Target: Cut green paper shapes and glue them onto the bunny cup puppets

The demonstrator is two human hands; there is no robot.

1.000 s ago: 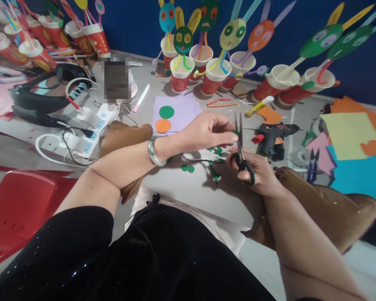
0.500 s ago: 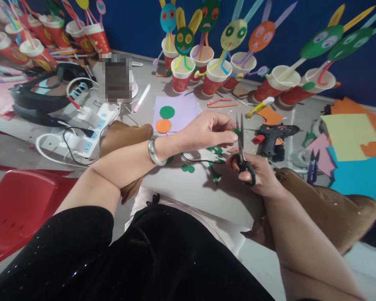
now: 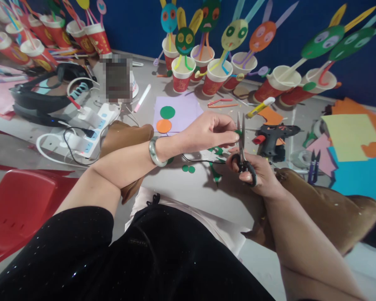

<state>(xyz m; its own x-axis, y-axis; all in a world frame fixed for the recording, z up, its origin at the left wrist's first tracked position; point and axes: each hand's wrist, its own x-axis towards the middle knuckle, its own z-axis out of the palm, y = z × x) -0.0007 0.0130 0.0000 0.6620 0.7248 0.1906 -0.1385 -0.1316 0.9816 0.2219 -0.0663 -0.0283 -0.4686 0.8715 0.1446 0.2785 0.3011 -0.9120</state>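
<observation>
My left hand [image 3: 211,130] pinches a small piece of green paper [image 3: 238,132] between thumb and fingers, its shape mostly hidden. My right hand [image 3: 259,173] grips the black handles of a pair of scissors [image 3: 242,144]. The blades point up and stand slightly apart, right beside the green piece. Below on the table lie two small green circles [image 3: 188,169] and green paper scraps [image 3: 216,170]. Behind my left wrist, a green disc [image 3: 167,112] and an orange disc [image 3: 163,126] rest on a purple paper sheet [image 3: 183,104].
Decorated paper cups [image 3: 182,73] line the back. To the right are a glue gun [image 3: 277,140], a yellow utility knife [image 3: 260,107], purple-handled snips [image 3: 314,167] and coloured paper [image 3: 354,138]. On the left are a power strip [image 3: 97,133], cables and a black headset [image 3: 40,102].
The scissor blades have spread slightly wider beside the green paper. Both hands stay in nearly the same place.
</observation>
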